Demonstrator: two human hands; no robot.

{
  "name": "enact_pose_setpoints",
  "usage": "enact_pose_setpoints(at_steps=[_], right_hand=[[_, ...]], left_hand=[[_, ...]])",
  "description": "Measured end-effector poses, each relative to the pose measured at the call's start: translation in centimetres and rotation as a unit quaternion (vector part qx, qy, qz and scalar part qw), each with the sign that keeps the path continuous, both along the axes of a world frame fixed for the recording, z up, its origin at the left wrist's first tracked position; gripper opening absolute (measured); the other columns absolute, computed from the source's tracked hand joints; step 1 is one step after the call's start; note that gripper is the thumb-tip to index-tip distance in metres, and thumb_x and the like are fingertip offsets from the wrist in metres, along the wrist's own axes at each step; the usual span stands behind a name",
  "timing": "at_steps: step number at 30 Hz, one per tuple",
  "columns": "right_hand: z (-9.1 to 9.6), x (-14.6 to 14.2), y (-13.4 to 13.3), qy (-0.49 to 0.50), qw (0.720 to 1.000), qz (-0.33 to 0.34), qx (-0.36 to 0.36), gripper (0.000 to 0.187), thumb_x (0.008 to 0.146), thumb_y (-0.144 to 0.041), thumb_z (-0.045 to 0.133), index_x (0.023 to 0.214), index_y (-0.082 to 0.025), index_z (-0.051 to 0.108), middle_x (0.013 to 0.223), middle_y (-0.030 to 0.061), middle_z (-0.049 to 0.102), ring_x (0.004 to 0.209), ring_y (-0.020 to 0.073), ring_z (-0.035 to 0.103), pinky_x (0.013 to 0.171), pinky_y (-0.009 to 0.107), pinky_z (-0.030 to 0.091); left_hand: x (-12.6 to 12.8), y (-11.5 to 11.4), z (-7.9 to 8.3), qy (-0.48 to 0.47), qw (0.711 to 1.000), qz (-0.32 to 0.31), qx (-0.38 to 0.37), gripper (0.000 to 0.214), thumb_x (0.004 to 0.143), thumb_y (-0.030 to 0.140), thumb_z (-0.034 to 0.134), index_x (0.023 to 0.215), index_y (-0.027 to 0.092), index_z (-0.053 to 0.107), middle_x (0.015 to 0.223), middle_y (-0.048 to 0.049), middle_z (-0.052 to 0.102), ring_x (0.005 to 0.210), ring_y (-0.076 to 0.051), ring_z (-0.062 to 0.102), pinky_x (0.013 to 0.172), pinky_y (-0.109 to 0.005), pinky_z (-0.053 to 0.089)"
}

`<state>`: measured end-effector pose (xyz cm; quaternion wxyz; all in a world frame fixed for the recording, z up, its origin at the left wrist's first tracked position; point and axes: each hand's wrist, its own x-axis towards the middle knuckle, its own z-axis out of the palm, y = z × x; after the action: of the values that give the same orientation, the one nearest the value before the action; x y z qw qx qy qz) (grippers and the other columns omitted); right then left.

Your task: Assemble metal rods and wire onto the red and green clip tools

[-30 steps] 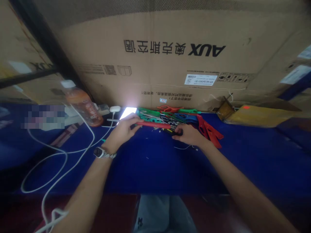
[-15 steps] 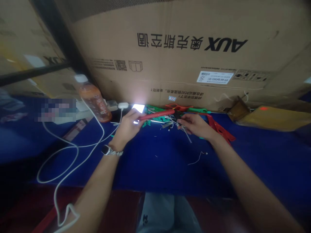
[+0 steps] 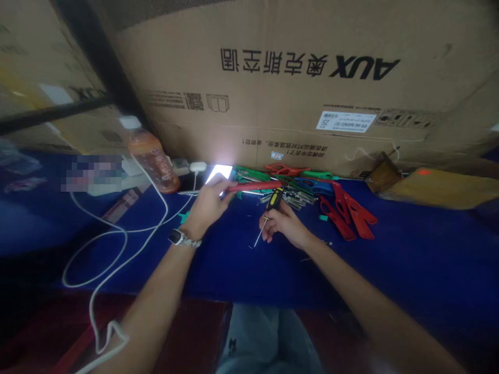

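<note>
Two bare hands meet over a blue tabletop [image 3: 241, 270]. The right hand [image 3: 284, 227] has its fingers closed around a yellow-and-black screwdriver [image 3: 274, 198], tip pointing near-left. The left hand [image 3: 208, 205] pinches a red-handled tool [image 3: 255, 186] beside the far tool pile [image 3: 307, 191]. The cardboard box [image 3: 273, 114] behind reads "AUX", upside down.

The big cardboard box [image 3: 273, 124] carries, upside down, the brand "AUX" and the characters "奥克斯空调".

Matt blue cloth [image 3: 241, 265], cardboard box [image 3: 296, 93]
</note>
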<state>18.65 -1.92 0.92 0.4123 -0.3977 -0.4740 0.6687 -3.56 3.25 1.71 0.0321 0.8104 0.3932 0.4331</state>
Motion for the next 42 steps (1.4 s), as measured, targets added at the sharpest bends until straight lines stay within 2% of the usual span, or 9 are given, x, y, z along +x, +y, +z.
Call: enact_pose_setpoints(at_steps=[7,10,13,18,22,26,30,35,42], right_hand=[[0.1,0.6,0.2,0.031,0.999,0.013,-0.01,0.029,0.076,-0.026,0.059,0.092,-0.025,0.035,0.063,-0.0017,0.071,0.046,0.0192,0.067,0.039,0.027,0.053],[1.5,2.2,0.6,0.057,0.998,-0.023,-0.002,0.022,0.073,-0.027,0.058,0.086,-0.024,0.04,0.064,-0.0001,0.071,0.045,0.0184,0.066,0.036,0.024,0.048],[3.4,4.4,1.2,0.089,0.995,-0.044,-0.005,0.015,0.071,-0.027,0.056,0.077,-0.022,0.044,0.062,0.0002,0.067,0.043,0.0144,0.06,0.032,0.021,0.037],[5.0,7.0,2.1,0.1,0.99,-0.096,0.003,0.012,0.071,-0.028,0.053,0.074,-0.022,0.043,0.061,-0.0025,0.064,0.041,0.012,0.056,0.035,0.022,0.033],[4.5,7.7,2.7,0.1,0.987,-0.123,-0.008,0.011,0.07,-0.027,0.051,0.073,-0.022,0.041,0.06,-0.0021,0.063,0.04,0.0112,0.053,0.035,0.022,0.033],[3.9,7.3,3.2,0.107,0.986,-0.13,-0.019,0.012,0.069,-0.026,0.051,0.073,-0.022,0.041,0.06,-0.0012,0.063,0.04,0.0116,0.054,0.036,0.022,0.034],[3.3,6.4,3.5,0.113,0.981,-0.153,-0.023,0.014,0.068,-0.025,0.052,0.074,-0.022,0.041,0.059,-0.0021,0.063,0.04,0.0115,0.054,0.036,0.021,0.036],[2.7,6.2,3.6,0.11,0.978,-0.177,0.001,0.023,0.065,-0.026,0.057,0.084,-0.023,0.044,0.058,-0.0039,0.064,0.041,0.0136,0.058,0.038,0.021,0.041],[2.5,7.1,3.6,0.072,0.976,-0.198,0.06,0.034,0.065,-0.028,0.064,0.093,-0.024,0.045,0.056,-0.0061,0.064,0.04,0.0155,0.06,0.037,0.024,0.047]], left_hand=[[0.0,0.0,-0.1,0.012,1.0,-0.002,0.007,0.013,0.092,0.016,0.061,0.102,0.016,0.069,0.096,-0.006,0.062,0.086,-0.02,0.062,0.078,-0.036,0.053],[0.2,-0.1,-0.2,0.017,1.0,-0.018,0.005,0.012,0.092,0.016,0.06,0.101,0.016,0.068,0.1,-0.0067,0.062,0.09,-0.02,0.063,0.082,-0.037,0.054],[1.0,-0.4,-0.4,0.064,0.997,-0.05,-0.018,0.011,0.093,0.015,0.058,0.1,0.017,0.067,0.103,-0.0067,0.062,0.091,-0.02,0.064,0.084,-0.037,0.055],[2.9,-2.4,-0.5,0.161,0.982,-0.096,-0.024,0.013,0.095,0.013,0.052,0.095,0.017,0.065,0.104,-0.0078,0.061,0.094,-0.02,0.063,0.084,-0.037,0.057],[3.1,-5.3,-1.2,0.194,0.976,-0.095,-0.018,0.017,0.099,0.015,0.049,0.102,0.017,0.065,0.108,-0.0083,0.059,0.095,-0.019,0.063,0.081,-0.033,0.058],[3.0,-7.2,-2.2,0.171,0.982,-0.068,-0.032,0.017,0.101,0.021,0.049,0.105,0.017,0.065,0.103,-0.0068,0.058,0.087,-0.016,0.063,0.075,-0.03,0.058],[3.6,-6.1,-2.3,0.168,0.982,-0.069,-0.049,0.021,0.102,0.023,0.047,0.098,0.017,0.066,0.1,-0.0063,0.058,0.086,-0.016,0.063,0.077,-0.031,0.058],[4.2,-4.3,-2.1,0.179,0.981,-0.072,-0.038,0.025,0.104,0.025,0.043,0.106,0.017,0.066,0.106,-0.008,0.061,0.094,-0.018,0.065,0.083,-0.035,0.06],[3.1,-4.3,-2.5,0.178,0.981,-0.072,-0.039,0.029,0.104,0.025,0.041,0.111,0.016,0.068,0.107,-0.0084,0.062,0.09,-0.017,0.066,0.081,-0.032,0.061]])
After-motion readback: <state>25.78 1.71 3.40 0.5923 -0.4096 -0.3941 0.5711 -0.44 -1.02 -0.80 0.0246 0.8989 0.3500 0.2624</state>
